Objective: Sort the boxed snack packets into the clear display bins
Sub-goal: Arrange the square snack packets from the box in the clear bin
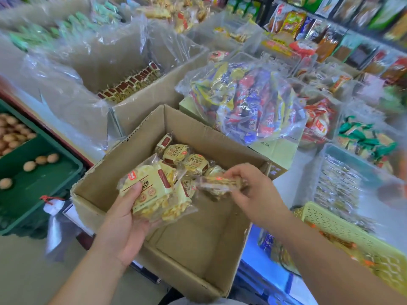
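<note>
An open cardboard box (204,236) sits in front of me, its near half bare. Several yellow snack packets (187,158) lie at its far end. My left hand (125,219) grips a stack of yellow packets (154,190) over the box, thumb on top. My right hand (251,190) pinches one more packet (217,186), blurred, just right of the stack. Clear display bins (343,172) stand to the right, one holding silvery packets.
A larger plastic-lined carton (154,93) with brown packets is behind the box. A bag of mixed colourful snacks (248,102) rests on another carton. A green crate (44,172) with eggs is at left. A yellow basket (343,236) lies at right.
</note>
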The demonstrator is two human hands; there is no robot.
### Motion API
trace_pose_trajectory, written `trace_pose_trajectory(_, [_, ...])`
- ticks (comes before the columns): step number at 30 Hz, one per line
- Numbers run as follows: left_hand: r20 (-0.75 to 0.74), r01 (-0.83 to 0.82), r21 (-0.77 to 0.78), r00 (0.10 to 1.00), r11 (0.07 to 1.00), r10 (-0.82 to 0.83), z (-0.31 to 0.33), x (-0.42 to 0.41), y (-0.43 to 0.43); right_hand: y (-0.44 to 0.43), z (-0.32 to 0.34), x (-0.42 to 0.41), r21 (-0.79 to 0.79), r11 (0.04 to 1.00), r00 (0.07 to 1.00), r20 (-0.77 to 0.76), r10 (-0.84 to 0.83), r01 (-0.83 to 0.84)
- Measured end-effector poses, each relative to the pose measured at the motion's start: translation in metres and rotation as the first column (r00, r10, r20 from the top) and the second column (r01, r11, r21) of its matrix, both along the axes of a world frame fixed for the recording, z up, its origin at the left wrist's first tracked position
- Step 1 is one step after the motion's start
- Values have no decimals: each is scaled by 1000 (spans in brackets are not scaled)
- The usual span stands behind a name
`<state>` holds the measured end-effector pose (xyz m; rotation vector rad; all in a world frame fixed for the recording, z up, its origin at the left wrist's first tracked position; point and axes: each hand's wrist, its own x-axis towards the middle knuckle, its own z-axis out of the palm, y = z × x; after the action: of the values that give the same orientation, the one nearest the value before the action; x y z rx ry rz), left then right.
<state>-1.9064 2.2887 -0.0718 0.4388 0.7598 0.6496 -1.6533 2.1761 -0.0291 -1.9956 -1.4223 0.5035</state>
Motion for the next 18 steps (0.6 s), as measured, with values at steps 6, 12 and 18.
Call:
trace_pose_trajectory(6, [-117,48,61,992,997,-41,18,54,-40,-80,29,27,333,942,990,108,-90,49])
trace_pose_trajectory(12, [-170,165,130,975,978,-142,38,127,-118,-156,14,60,380,925,983,172,-61,-9])
trace_pose_trajectory(18, [-191,179,156,970,971,-149,43,208,-209,-243,6,116,390,913,993,-19,-118,116])
